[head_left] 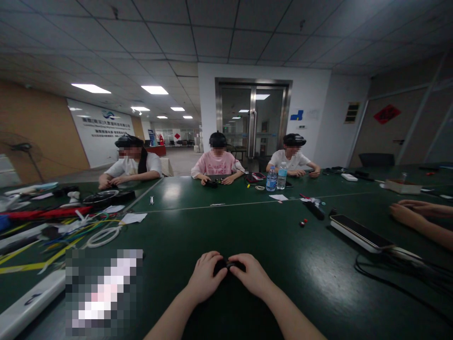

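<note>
Near the middle of the green table (pixel 198 236), my left hand (pixel 206 275) curls round the left part of a small black object (pixel 220 266). My right hand (pixel 249 274) is wrapped round its right part, and the two thumbs nearly meet in front. Dark material shows between the hands and under the fingers; whether it is one piece or two cannot be made out. Both forearms rest low over the table.
Cables (pixel 104 236) and a white power strip (pixel 31 304) lie left. A phone on a white box (pixel 361 232) and black cables are right, near another person's hands (pixel 410 213). Three people sit opposite, with two water bottles (pixel 281 176) before them.
</note>
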`<state>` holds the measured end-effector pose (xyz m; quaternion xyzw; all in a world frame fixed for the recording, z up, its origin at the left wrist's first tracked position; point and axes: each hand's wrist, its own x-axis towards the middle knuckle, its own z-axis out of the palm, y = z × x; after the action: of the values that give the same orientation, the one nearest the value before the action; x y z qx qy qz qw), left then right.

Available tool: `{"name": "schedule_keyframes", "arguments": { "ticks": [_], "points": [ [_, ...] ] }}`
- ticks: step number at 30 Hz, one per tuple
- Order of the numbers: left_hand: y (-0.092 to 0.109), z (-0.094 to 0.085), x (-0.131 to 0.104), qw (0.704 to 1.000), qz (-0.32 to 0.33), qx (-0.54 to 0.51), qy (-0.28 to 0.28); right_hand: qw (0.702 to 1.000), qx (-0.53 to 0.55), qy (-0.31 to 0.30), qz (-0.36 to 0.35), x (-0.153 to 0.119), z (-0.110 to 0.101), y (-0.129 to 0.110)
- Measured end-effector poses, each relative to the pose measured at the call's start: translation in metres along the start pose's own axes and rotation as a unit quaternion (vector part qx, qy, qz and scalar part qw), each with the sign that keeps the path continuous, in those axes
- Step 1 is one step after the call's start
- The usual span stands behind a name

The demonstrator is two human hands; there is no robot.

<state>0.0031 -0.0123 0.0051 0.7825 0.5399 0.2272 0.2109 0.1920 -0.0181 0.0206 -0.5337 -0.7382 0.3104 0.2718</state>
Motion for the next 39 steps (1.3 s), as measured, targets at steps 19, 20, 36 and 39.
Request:
{"name": "schedule_keyframes", "arguments": {
  "ticks": [19,20,36,39],
  "points": [
    [0.0,-0.002,-0.002,0.986,-0.008,-0.169,-0.005,0.999,0.04,0.005,-0.005,-0.003,-0.003,-0.009],
    [-0.001,-0.001,-0.002,0.98,0.0,-0.199,-0.007,0.999,0.049,0.004,-0.006,-0.003,-0.003,-0.009],
    [0.005,-0.01,-0.002,0.936,-0.003,-0.347,-0.064,0.995,0.099,0.016,-0.017,-0.004,0.0,-0.011],
    [0.006,-0.01,-0.002,0.935,0.001,-0.35,-0.061,0.995,0.094,0.023,-0.028,-0.003,0.001,-0.01]
  ]
}}
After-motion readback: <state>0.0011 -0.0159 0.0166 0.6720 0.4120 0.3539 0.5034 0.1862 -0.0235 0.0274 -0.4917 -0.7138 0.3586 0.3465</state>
